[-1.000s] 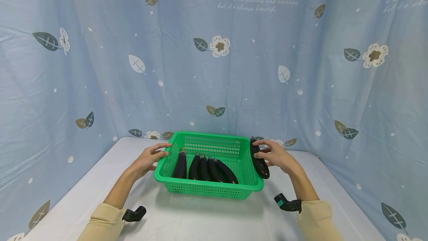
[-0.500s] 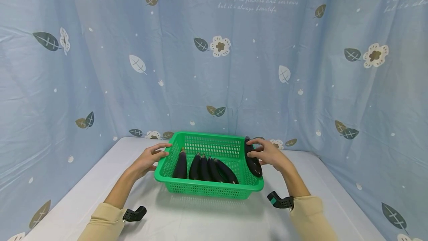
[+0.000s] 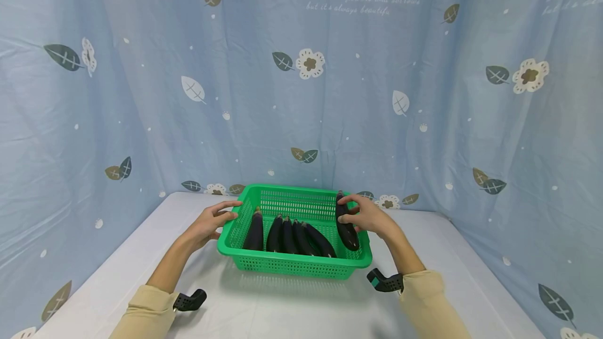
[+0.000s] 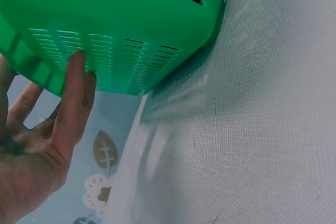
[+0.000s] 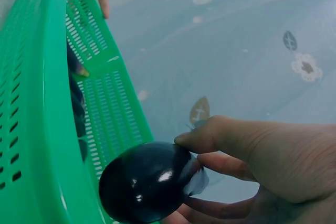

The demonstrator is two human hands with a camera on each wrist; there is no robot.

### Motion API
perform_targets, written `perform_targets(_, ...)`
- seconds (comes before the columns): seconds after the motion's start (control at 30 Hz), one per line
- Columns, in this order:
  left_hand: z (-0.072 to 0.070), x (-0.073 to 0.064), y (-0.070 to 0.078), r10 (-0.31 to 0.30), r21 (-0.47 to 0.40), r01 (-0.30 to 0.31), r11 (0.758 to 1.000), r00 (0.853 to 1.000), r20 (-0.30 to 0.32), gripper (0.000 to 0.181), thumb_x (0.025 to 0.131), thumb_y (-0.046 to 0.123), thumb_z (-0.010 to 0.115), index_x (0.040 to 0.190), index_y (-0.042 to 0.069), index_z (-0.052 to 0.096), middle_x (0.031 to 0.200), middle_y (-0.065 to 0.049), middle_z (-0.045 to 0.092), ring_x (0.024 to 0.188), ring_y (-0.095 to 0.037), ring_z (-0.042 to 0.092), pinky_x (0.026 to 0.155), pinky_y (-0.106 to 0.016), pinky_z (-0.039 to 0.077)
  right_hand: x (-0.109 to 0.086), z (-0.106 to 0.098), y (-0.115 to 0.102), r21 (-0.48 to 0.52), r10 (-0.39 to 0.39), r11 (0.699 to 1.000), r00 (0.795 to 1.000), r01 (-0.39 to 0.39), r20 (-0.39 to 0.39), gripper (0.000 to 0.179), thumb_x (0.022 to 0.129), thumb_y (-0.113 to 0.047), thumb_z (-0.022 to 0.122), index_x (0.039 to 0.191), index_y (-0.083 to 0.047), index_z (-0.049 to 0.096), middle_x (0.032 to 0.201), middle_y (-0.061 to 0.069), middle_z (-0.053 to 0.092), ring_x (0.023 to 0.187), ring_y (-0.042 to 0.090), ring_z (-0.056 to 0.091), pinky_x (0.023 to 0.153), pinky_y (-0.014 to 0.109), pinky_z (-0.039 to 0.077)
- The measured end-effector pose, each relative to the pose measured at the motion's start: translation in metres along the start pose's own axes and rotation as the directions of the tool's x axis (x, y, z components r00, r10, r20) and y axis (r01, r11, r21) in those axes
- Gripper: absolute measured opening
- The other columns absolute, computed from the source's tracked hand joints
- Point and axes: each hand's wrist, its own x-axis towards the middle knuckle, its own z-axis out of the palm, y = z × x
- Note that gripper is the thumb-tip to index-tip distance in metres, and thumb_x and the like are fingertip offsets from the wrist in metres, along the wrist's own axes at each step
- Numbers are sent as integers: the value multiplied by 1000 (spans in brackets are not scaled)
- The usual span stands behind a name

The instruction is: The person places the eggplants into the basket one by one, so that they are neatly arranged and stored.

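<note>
A green plastic basket [image 3: 294, 267] with slotted walls sits on the table. My left hand [image 3: 207, 225] holds its left rim; in the left wrist view several fingers [image 4: 73, 95] lie against the outer wall. Over the basket's right end, my right hand [image 3: 369, 217] grips a glossy dark eggplant [image 3: 347, 233] between thumb and fingers. The right wrist view shows this eggplant [image 5: 149, 182] end-on, beside the basket's rim. Several more eggplants [image 3: 287, 237] lie side by side in the basket's left and middle, stems pointing away from me.
The white-covered table [image 3: 292, 310] extends around the basket. Behind it and on both sides hangs a blue curtain [image 3: 264, 119] printed with leaves and flowers. Each wrist carries a small black camera mount, the left mount [image 3: 190, 301] and the right mount [image 3: 384, 280].
My right hand has moved left with the eggplant, from beyond the basket's right rim to over its inside. The left hand and basket have stayed in place.
</note>
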Motion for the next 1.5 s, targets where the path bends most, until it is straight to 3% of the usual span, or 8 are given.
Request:
perform_targets(0.2,0,1,-1,8,2,-8,1000,1000,5,59,95,39,64,147,22,45,158,-18,31,142,-45,34,81,-45,57,5,3,-4,8,13,1000,999,-13,32,49,92,-18,70,137,-7,53,125,25,60,79,20,66,68,40,57)
perform_targets(0.67,0,1,1,10,-2,-10,1000,1000,10,59,95,39,64,147,22,44,158,-17,31,143,-45,33,80,-44,58,18,19,-6,6,21,1000,995,-22,98,47,91,-12,70,134,-5,52,117,21,62,83,21,67,66,40,58)
perform_targets(1.13,0,-1,2,2,10,-2,1000,1000,2,58,95,39,64,147,22,45,157,-17,32,144,-46,30,84,-46,56,26,33,-4,-82,73,995,992,-64,106,46,89,-6,70,132,-6,54,114,18,60,88,21,66,72,47,58)
perform_targets(1.27,0,-1,1,0,4,0,1000,1000,2,58,95,39,64,147,22,45,159,-16,29,144,-47,29,84,-46,56,26,37,-4,-117,70,992,991,-57,115,46,88,-6,71,132,-6,55,119,19,57,86,22,64,68,43,58)
perform_targets(1.5,-1,0,-2,7,-9,-7,1000,1000,6,59,95,39,64,147,22,45,159,-17,29,144,-47,29,79,-44,57,29,43,-3,-194,109,977,989,-89,96,46,89,-9,72,132,-8,56,142,18,46,87,22,63,68,42,58)
